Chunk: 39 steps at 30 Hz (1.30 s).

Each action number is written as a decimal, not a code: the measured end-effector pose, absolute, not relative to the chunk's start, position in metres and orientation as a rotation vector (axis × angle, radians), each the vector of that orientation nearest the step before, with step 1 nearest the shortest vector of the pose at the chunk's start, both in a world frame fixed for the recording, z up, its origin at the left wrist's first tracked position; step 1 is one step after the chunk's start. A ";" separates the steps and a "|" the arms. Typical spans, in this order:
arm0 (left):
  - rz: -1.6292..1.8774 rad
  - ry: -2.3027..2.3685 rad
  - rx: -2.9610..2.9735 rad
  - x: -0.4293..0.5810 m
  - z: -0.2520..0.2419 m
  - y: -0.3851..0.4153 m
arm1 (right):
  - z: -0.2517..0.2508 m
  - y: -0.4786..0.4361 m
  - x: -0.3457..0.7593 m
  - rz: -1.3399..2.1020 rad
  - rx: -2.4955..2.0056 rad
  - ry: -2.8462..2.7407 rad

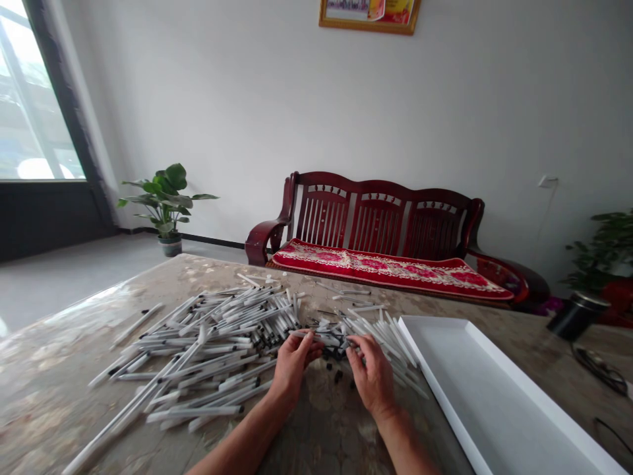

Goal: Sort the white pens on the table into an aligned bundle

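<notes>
My left hand (291,364) is closed with thumb and fingers pinched on a slim whitish pen, which points toward my other hand. Facing it, my right hand (370,375) is pinched too, around a small dark piece too tiny to make out. Between and beyond the hands lie small black pen parts (337,376), loose on the table. To the left spreads a big heap of white pens (217,346) with dark ends, lying in many directions. Whitish translucent tubes (390,340) fan out behind and right of my right hand.
A shallow white tray (432,384) stands on the right of the patterned table (59,389). Beyond it are a black cylindrical container (576,318) and a dark cable (601,369). Past the table's far edge stands a dark red wooden bench (378,218), with a potted plant (171,198) farther left.
</notes>
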State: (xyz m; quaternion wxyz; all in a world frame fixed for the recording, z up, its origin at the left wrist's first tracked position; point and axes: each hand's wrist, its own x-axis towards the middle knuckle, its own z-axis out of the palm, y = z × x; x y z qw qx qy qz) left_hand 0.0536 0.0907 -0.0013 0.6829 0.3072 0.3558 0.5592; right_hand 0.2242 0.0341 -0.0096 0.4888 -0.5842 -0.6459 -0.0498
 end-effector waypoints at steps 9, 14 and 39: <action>1.151 0.795 0.742 0.055 -0.004 0.088 | -0.014 0.036 0.219 -0.175 -1.453 -1.673; 1.182 0.897 0.946 0.053 -0.008 0.093 | -0.020 0.040 0.234 -0.184 -1.590 -1.498; 0.515 1.942 2.543 0.007 0.013 0.109 | -0.021 0.037 0.283 -0.656 -1.729 -1.332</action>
